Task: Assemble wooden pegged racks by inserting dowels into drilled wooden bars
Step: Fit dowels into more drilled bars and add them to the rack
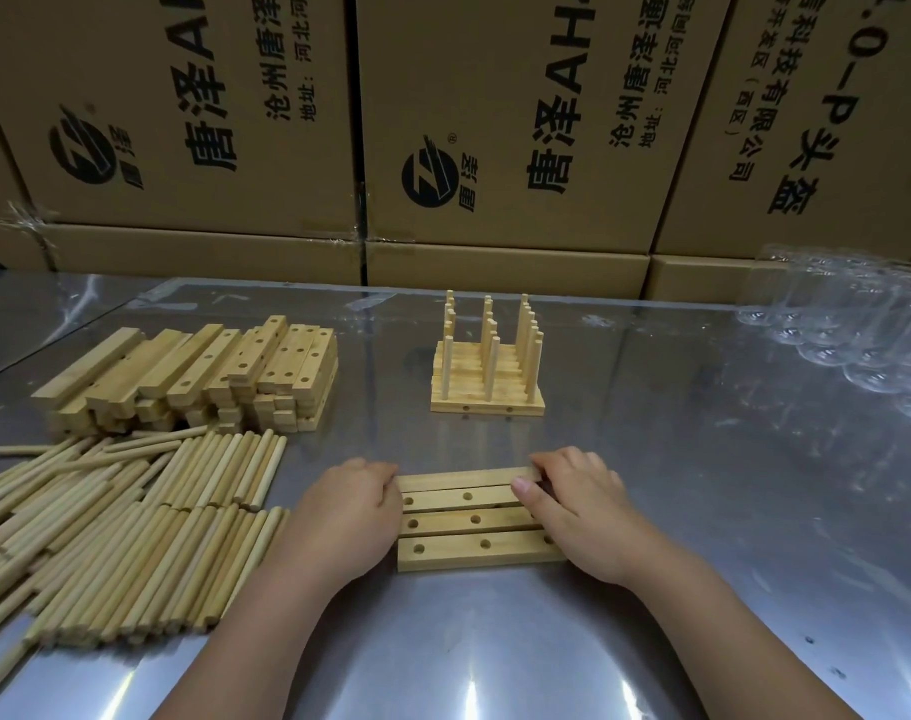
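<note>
Four pale rectangular drilled bars (469, 521) lie side by side on the glossy steel counter (702, 485); left hand (346, 517) and right hand (580, 506) clamp curled fingers on their ends. Smooth round dowels (131, 537) heaped left.

4 wooden bars (469, 519) lie flat, seemingly touching; dowels (131, 537) heaped left.
</note>
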